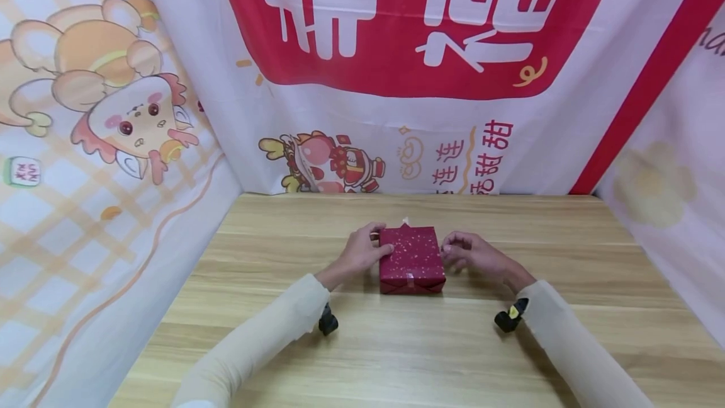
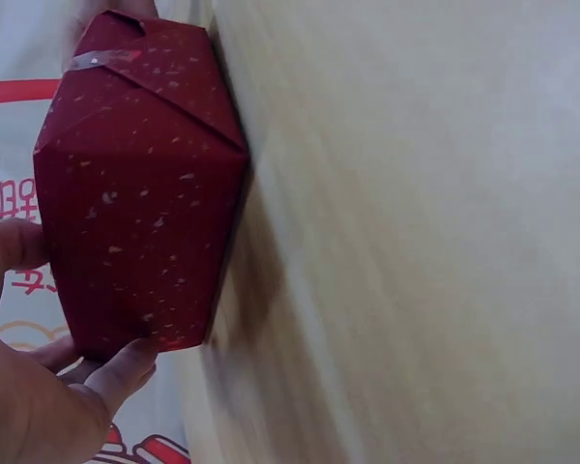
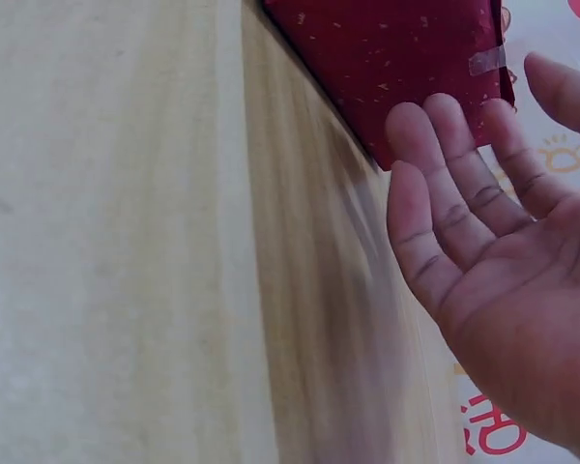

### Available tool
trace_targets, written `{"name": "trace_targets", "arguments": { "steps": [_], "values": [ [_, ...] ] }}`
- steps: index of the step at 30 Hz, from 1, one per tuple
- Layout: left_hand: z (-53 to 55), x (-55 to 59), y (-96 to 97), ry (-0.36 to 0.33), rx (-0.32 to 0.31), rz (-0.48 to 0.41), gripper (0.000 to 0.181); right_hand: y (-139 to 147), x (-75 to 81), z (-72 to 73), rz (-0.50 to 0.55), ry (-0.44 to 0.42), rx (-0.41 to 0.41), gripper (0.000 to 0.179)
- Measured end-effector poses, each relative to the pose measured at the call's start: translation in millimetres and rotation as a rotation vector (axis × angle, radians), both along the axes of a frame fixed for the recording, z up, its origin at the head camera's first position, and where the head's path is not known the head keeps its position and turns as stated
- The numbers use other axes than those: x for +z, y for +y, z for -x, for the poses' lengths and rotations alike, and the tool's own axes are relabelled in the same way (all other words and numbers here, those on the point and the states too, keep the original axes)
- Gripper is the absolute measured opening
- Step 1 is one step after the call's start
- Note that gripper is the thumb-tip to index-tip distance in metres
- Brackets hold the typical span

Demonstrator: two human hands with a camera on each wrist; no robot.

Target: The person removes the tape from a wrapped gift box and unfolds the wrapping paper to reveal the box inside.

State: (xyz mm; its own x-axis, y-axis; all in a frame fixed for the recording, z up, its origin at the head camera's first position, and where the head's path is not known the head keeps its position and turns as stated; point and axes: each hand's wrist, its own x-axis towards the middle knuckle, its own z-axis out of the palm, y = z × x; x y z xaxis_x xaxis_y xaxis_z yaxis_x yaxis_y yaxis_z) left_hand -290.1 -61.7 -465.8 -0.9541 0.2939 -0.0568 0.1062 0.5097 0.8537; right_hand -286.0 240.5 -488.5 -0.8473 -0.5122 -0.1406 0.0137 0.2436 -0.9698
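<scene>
Red and flecked with paler specks, a wrapped box [image 1: 412, 254] lay flat on the far part of a wooden table [image 1: 408, 357], about midway between left and right. Its near end was folded into flaps, with a strip of clear tape [image 1: 410, 280] across them, and a small translucent tab [image 1: 405, 221] stuck up at the far edge. The left hand [image 1: 358, 250] held the box from the left, thumb on the top face and fingers round toward the far left corner. Just beside the right side, the right hand [image 1: 478, 254] held nothing in its grasp; its fingers were apart and gently bent, the palm turned toward the box, and I could not tell whether the fingertips touched the paper. Pale sleeves covered both arms, and a black device was strapped at the left wrist [image 1: 327, 321], with another at the right [image 1: 510, 317]. Beyond the far table edge hung a white cloth [image 1: 351, 106] with a large red panel [image 1: 396, 30], while a checked cloth [image 1: 102, 219] with cartoon figures covered the left side.
</scene>
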Motion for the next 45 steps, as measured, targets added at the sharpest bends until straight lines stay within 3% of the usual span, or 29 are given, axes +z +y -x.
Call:
{"name": "trace_targets", "arguments": {
  "steps": [9,15,27,35,45],
  "values": [
    [4.4,2.9,-2.6,0.045,0.044,0.134,0.054,-14,6.4,-6.0,-0.156,-0.048,-0.039,0.063],
    [4.0,2.4,-3.1,0.051,0.063,0.175,0.053,-17,5.7,-7.8,-0.169,-0.052,-0.05,0.065],
    [10.1,6.2,-12.8,0.089,-0.059,0.127,0.032,-15,5.3,-6.1,-0.145,-0.049,-0.093,0.065],
    [11.2,6.2,-14.6,-0.016,-0.078,0.076,0.039,-14,5.2,-3.4,-0.069,-0.047,-0.106,0.056],
    [10.5,1.8,-15.3,-0.092,-0.138,0.049,0.049,-20,-1.1,-1.9,-0.054,-0.028,-0.281,0.044]
  ]
}}
